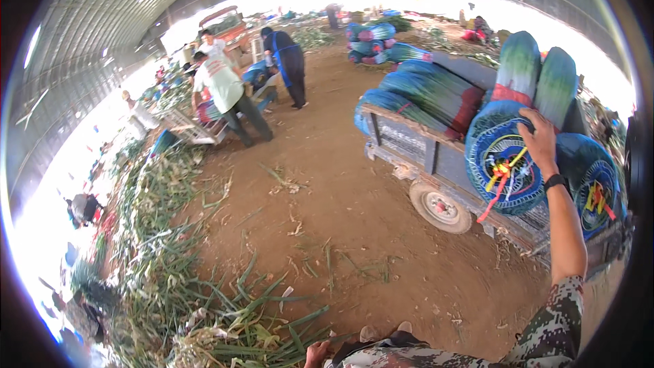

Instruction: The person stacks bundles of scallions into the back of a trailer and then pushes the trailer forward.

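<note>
Resting our open right hand atop the blue-netted round bundle of green stalks at right of frame, its long axis running away from us, our left hand hangs low at the bottom edge, grip unclear.

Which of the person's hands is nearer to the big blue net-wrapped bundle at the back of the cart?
Right. The right hand rests on top of the blue net-wrapped bundle; the left hand is far off, low by the person's body, near the green stalks.

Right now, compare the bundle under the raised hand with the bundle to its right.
The right hand rests on the left bundle; the right bundle is untouched. The left bundle sits higher, its end in full view; the right one is lower and partly cut off. Both are blue-netted with bright end ties.
</note>
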Demonstrator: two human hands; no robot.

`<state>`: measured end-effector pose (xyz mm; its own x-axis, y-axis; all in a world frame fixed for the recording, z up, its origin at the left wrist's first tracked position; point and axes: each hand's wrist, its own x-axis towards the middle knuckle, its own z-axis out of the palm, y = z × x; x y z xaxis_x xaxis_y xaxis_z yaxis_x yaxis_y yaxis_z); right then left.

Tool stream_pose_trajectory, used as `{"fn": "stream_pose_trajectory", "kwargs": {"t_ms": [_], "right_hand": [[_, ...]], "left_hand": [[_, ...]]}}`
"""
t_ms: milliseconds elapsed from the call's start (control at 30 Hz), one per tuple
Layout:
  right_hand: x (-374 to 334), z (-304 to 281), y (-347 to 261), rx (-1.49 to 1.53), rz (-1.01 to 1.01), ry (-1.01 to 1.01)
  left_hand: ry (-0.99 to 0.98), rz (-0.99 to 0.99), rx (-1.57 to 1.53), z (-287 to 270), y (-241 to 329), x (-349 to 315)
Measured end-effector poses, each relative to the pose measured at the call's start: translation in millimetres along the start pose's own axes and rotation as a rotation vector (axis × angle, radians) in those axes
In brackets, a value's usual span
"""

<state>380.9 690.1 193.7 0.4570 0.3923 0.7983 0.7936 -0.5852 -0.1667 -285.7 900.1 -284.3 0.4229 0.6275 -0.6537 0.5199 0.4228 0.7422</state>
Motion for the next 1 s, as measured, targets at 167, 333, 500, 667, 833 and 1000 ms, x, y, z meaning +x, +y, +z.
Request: {"fn": "stream_pose_trajectory", "kwargs": {"t_ms": [167,333,500,667,833,1000], "right_hand": [[1,8,-9,0.025,-0.005,-0.016],[-3,11,-3,-0.082,0.01,0.045],[-3,2,-7,-0.087,0.031,0.033],[-6,7,-2,-0.097,0.026,0.039],[-6,8,0,-0.061,0.008,0.074],[-6,9,-2,-0.038,0.031,0.084]], "left_hand": [[-0.064,0.133,0.033,14,62,26],[-0.208,0.213,0.123,63,155,63],[-0.322,0.306,0.183,110,233,73],[-0.398,0.362,0.22,151,282,69],[-0.446,0.39,0.253,188,313,64],[-0.471,0.405,0.281,219,331,61]]}}
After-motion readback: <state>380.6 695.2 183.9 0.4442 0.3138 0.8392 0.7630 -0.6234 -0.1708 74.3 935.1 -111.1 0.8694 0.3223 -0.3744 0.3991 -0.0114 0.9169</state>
